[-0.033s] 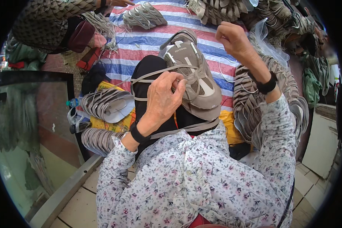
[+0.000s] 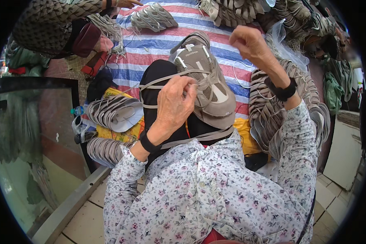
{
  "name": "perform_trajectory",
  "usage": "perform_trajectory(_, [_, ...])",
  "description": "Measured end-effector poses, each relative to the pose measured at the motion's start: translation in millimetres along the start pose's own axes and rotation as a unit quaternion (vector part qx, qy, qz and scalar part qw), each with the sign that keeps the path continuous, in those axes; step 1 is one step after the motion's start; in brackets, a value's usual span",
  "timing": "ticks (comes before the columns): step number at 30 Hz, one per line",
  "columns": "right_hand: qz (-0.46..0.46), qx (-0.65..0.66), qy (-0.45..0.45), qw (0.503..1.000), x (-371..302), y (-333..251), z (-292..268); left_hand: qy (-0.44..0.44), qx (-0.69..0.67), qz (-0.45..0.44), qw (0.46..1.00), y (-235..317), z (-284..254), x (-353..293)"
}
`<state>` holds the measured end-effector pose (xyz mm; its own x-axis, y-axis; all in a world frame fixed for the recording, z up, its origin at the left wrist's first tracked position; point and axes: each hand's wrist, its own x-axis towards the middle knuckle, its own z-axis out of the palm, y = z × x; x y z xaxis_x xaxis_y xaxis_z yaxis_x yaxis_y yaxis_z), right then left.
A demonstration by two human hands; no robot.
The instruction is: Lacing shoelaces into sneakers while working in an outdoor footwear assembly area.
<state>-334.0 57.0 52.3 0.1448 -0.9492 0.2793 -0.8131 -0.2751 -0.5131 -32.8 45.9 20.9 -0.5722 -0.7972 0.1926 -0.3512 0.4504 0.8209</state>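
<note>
A taupe and white shoe upper [image 2: 207, 69] lies across my lap on black cloth [image 2: 160, 75], with flat taupe straps [image 2: 179, 75] running over it and around my leg. At its left edge, my left hand [image 2: 175, 99] is closed with thumb and forefinger pinched together; what lies between the fingertips is hidden. My right hand [image 2: 250, 42] is raised beyond the shoe upper to the right, its fingers curled and smeared by motion. Whatever it holds, if anything, is too small to see. A thin white cord [image 2: 236, 75] curves below this hand, against the striped sheet.
Stacks of taupe shoe uppers stand to my right [image 2: 268, 110], my left [image 2: 114, 110] and on the far part of the striped sheet [image 2: 154, 18]. Another person's patterned sleeve [image 2: 61, 20] reaches in at the far left. A glass-panelled frame [image 2: 40, 134] is at my left.
My right hand has shifted slightly left and down and is more blurred. My left hand stays pinched by the shoe upper, almost unmoved.
</note>
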Motion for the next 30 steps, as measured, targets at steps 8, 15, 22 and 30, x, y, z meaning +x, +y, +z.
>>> perform_trajectory(8, [0.203, 0.146, 0.111, 0.962, -59.9, -79.0, 98.4, -0.016, 0.133, 0.117, 0.984, -19.2, -3.0, 38.1])
perform_trajectory(15, [0.238, 0.128, 0.147, 0.952, -72.1, -125.1, 106.2, -0.014, 0.105, 0.135, 0.985, -22.8, -18.4, 16.3])
perform_trajectory(22, [0.238, 0.160, 0.137, 0.948, -68.3, -112.8, 110.8, -0.046, 0.130, 0.071, 0.988, 1.6, 4.0, -10.4])
perform_trajectory(30, [0.060, 0.093, 0.073, 0.991, -34.3, -104.9, 90.7, -0.057, 0.011, 0.023, 0.998, -11.9, 2.4, -20.5])
